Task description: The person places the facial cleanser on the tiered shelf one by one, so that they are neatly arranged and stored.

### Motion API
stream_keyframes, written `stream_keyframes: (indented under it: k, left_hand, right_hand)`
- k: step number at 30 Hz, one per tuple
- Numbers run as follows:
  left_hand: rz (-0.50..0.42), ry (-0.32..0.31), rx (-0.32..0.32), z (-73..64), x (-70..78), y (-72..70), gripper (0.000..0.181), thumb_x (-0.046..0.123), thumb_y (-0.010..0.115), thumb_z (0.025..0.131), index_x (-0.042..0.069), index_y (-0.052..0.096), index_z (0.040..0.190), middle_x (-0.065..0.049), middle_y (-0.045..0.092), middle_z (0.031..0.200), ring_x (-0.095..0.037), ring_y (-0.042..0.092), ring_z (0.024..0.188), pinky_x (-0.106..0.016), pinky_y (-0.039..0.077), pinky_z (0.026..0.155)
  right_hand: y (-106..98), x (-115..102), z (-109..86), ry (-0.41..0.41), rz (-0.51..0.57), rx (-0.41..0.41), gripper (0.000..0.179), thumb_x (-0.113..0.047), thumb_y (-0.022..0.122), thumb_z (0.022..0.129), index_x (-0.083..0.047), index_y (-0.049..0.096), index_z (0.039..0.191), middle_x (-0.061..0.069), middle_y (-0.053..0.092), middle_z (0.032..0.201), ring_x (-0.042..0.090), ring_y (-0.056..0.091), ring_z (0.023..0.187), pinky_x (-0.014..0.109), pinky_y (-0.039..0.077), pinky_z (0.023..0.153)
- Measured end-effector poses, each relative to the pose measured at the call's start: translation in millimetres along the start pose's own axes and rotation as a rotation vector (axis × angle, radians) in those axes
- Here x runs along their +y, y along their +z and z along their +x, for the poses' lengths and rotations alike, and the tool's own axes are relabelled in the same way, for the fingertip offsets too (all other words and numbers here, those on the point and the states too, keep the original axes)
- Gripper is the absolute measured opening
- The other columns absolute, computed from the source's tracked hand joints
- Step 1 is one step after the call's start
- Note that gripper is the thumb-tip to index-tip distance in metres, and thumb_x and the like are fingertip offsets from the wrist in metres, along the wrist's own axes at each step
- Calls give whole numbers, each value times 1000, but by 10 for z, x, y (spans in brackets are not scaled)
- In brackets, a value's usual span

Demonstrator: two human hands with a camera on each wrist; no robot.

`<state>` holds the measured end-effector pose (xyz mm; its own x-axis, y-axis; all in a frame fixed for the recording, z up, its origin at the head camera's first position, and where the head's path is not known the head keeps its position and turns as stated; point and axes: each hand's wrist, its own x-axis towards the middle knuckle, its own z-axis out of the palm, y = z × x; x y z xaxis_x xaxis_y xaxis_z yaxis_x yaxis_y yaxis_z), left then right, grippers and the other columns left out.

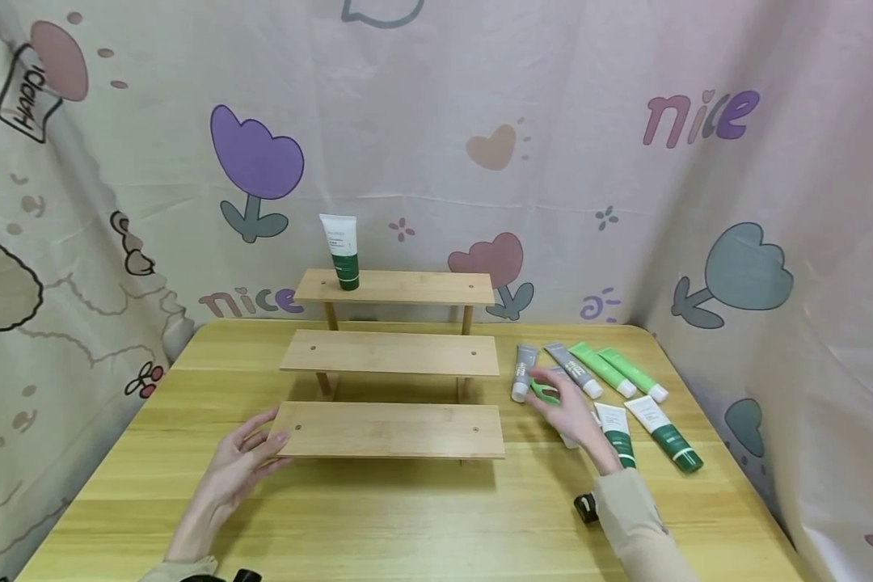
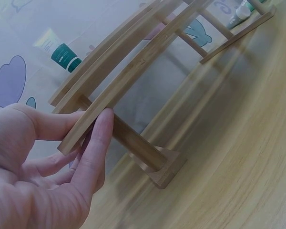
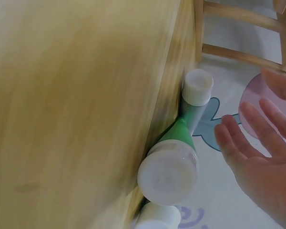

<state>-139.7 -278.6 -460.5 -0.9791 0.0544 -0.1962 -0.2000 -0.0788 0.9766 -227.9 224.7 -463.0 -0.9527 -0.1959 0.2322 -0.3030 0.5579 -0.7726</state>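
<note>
A three-tier wooden display stand (image 1: 389, 430) stands mid-table. My left hand (image 1: 236, 465) pinches the left end of its lowest shelf; in the left wrist view the thumb and fingers (image 2: 101, 138) lie on opposite faces of the board. On the top shelf a white and dark green squeeze tube (image 1: 344, 252) stands upright on its cap. My right hand (image 1: 571, 408) is over the tubes right of the stand, fingers parted and bent, holding nothing. Just under it lies a light green tube (image 1: 543, 391), partly hidden by the hand; its pale round cap (image 3: 167, 174) faces the right wrist camera.
Around the right hand lie grey tubes (image 1: 525, 372), light green tubes (image 1: 602, 370) and white and dark green tubes (image 1: 665, 436). Black wrist gear (image 1: 586, 508) shows beside the right sleeve. A printed curtain (image 1: 422, 162) hangs behind and beside the wooden table (image 1: 407, 517).
</note>
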Motion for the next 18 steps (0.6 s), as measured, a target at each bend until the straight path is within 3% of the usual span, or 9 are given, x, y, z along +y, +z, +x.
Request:
stream_keyframes:
  k: [5,12,18]
  left_hand:
    - [12,-7,-2,3,2,-1,65,8,58,102,2,23,156,0,51,112,-9,63,95,-26,65,89]
    - [6,1,-3,2,-5,-4,58,7,58,102,8,30,153,-1,50,111,-10,63,94,-26,65,88]
    - [12,-14,3,6,3,1,64,8,59,102,4,24,156,-1,47,113,-9,62,95,-25,64,89]
  right_hand:
    - [13,24,18,-24,-71,-63,52,-6,72,90,5,54,138,27,56,141,49,51,130,64,46,112]
    - [23,32,13,-24,-136,-153,60,-15,71,92,2,48,144,29,47,149,53,43,137,75,35,114]
    - [33,41,24,-55,-149,-202,61,-15,69,92,5,46,146,30,45,150,52,41,139,72,33,117]
